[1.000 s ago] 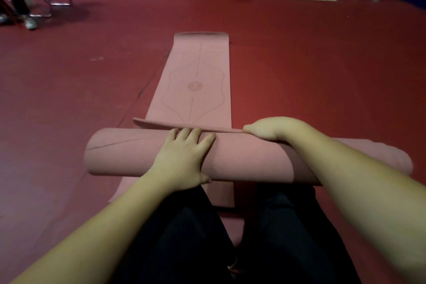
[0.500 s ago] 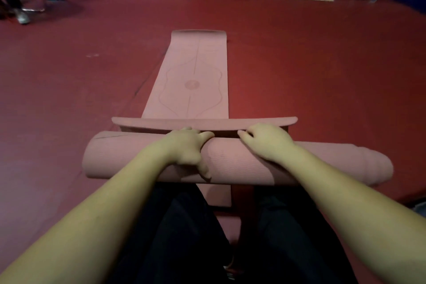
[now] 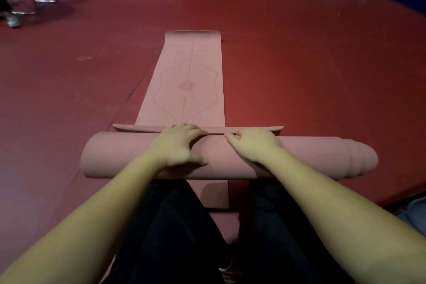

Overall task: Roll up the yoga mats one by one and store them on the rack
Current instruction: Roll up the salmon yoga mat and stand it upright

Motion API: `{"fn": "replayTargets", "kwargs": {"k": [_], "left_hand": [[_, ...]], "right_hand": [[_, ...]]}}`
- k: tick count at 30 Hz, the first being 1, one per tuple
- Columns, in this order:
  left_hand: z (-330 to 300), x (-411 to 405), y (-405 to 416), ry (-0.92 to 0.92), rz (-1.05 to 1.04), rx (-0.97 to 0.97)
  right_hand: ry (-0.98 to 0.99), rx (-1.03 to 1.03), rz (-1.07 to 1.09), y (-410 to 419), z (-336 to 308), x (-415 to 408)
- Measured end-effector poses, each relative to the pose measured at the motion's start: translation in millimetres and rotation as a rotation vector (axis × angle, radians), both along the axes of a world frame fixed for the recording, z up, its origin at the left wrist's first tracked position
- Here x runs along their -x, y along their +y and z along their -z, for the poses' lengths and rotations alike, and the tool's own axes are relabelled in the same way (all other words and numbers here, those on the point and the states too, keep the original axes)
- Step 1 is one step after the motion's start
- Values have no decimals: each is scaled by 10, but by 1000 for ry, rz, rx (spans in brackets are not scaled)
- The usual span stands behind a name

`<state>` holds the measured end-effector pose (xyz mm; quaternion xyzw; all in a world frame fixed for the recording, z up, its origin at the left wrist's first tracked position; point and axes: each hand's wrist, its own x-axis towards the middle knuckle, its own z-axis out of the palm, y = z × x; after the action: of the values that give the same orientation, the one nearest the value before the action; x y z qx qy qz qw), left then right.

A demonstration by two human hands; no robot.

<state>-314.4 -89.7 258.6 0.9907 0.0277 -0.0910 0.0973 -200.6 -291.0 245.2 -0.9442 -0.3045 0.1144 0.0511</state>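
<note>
My left hand lies flat, fingers spread, on top of the thick pink rolled yoga mat that lies across the dark red floor in front of my knees. My right hand presses beside it, fingertips on the roll's loose edge. A second flat pink mat stretches away under the roll

We saw a pink rolled mat lying crosswise, its loose flap raised along the far side, over a flat pink mat stretching away on the floor.
</note>
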Motion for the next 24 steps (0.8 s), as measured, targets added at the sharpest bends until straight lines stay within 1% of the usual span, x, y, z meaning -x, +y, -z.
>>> {"fn": "replayTargets", "kwargs": {"k": [3, 4, 5, 7, 9, 12, 14, 17, 22, 24], "left_hand": [[308, 310, -117, -342, -4, -117], [417, 390, -149, -421, -12, -152], [506, 450, -182, -446, -17, -201], [602, 528, -252, -364, -17, -304], [608, 532, -304, -284, -37, -366], [546, 459, -348, -233, -71, -382], [491, 400, -351, -213, -58, -379], [393, 371, -318, -235, -26, -382], [122, 436, -340, -343, 32, -400], [2, 487, -355, -347, 42, -392]], "right_hand": [[38, 53, -5, 39, -23, -51], [47, 65, -9, 56, -25, -75], [62, 78, -9, 72, -46, -87], [100, 102, -6, 101, -74, -106], [146, 108, 0, 119, -98, -134], [185, 111, 23, 111, -124, -168], [204, 123, 37, 101, -168, -180], [245, 135, 49, 88, -251, -189], [342, 147, 53, 25, -427, -216], [364, 168, 41, 7, -504, -211]]}}
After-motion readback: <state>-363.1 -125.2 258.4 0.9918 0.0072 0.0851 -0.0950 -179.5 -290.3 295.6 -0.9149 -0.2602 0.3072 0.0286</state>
